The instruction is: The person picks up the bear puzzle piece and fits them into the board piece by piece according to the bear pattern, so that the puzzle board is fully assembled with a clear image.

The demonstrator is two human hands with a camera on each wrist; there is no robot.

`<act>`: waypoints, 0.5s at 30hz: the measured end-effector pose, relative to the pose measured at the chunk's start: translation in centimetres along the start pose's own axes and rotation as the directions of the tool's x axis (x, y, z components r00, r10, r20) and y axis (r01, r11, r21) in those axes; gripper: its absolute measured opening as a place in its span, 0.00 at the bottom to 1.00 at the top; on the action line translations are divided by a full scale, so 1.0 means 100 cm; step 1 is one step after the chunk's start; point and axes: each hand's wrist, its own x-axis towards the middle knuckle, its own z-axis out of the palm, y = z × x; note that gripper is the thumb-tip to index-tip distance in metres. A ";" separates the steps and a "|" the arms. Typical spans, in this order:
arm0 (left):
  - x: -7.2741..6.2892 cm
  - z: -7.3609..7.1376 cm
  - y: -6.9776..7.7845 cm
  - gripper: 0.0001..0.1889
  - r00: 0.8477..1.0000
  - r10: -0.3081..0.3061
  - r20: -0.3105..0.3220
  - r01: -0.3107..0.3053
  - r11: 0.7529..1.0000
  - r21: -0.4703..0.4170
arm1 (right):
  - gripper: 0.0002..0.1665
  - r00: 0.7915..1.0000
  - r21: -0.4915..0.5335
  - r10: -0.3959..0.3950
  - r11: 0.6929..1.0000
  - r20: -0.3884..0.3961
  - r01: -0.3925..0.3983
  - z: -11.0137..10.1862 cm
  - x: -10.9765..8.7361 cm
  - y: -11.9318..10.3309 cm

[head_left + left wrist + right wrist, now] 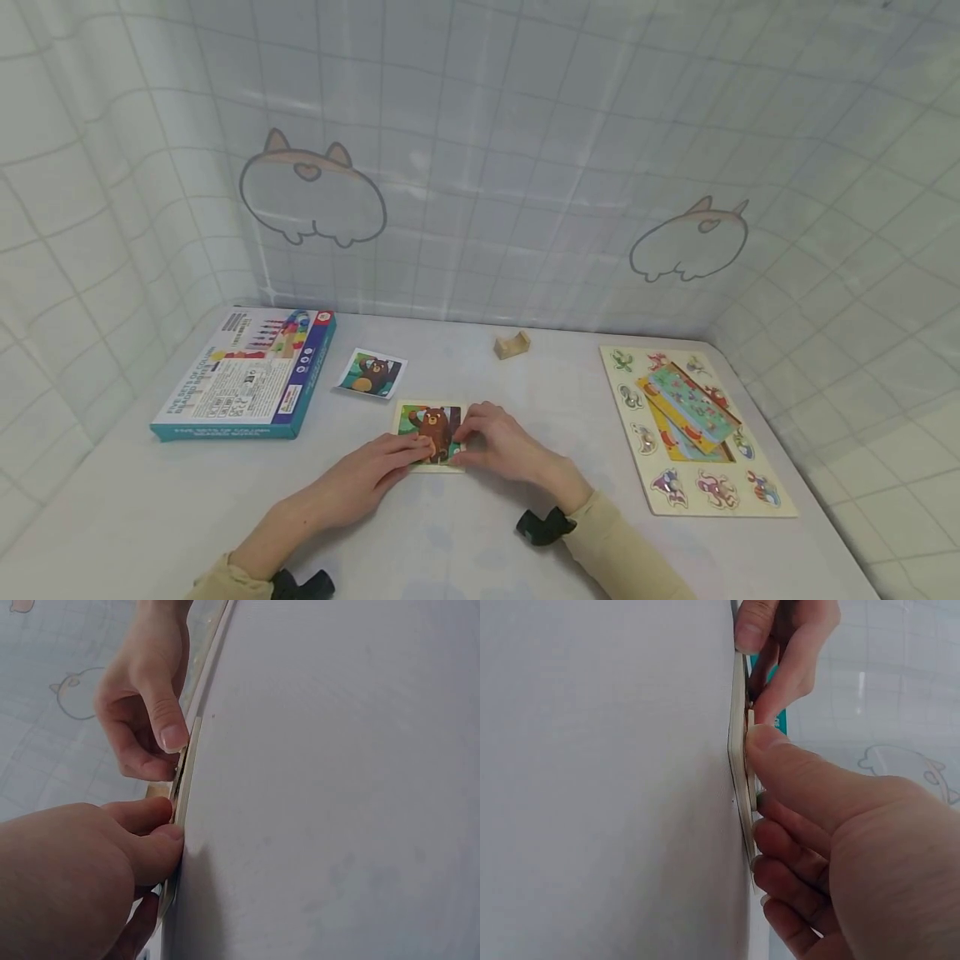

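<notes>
A small wooden bear puzzle [434,423] lies flat on the table in the head view, with a pale frame round its picture. My left hand [363,479] rests on it from the left, its fingers extended over the bear's lower part and its thumb by the near edge. At the right side, my right hand [502,446] pinches a thin puzzle piece [751,780] between thumb and fingers. In the right wrist view this piece stands slightly proud of the board [737,720]. My fingers hide parts of the picture.
Behind the puzzle to the left lies a bear picture card [371,373]. A teal-edged box [240,375] is at the far left. A small notched wooden block [512,345] stands behind. On the right, a wooden animal board [660,500] carries several coloured cards [693,408].
</notes>
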 end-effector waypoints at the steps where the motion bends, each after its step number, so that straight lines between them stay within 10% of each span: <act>1: 0.000 0.000 0.000 0.22 1.000 -0.009 0.004 0.009 1.000 -0.001 | 0.12 1.000 -0.005 0.006 1.000 -0.001 -0.006 0.001 0.000 0.000; 15: 0.002 -0.003 0.008 0.34 0.993 -0.073 0.092 0.068 0.996 0.055 | 0.13 0.998 -0.013 0.064 0.998 0.006 -0.064 0.003 0.000 -0.001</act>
